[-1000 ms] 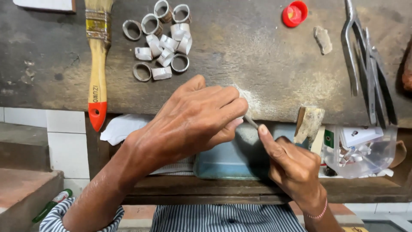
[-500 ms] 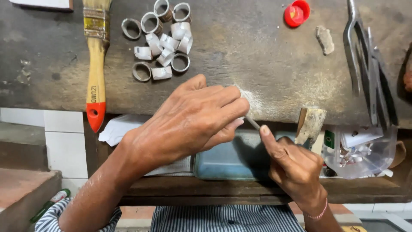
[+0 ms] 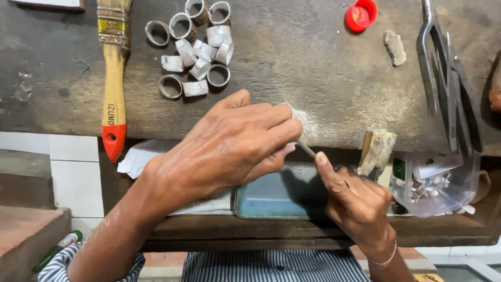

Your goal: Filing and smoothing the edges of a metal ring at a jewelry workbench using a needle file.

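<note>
Filing at the front edge of the table [image 3: 334,89], I have my left hand [image 3: 229,151] curled over the work, fingers closed around something small that I cannot make out under them. My right hand [image 3: 355,201] pinches the near end of a thin file [image 3: 307,150], forefinger laid along it, its tip running up under my left fingers beside a patch of pale filings [image 3: 308,122] on the wood. To do this well, I judge the piece must stay braced hard against the table edge while the file travels in short, level strokes, so pressure falls evenly and nothing slips. The heap of silver rings [image 3: 195,49] lies well apart at the back left, next to the paintbrush [image 3: 113,78]. A blue tray [image 3: 282,193] sits on the shelf below my hands, placed to catch dust.
</note>
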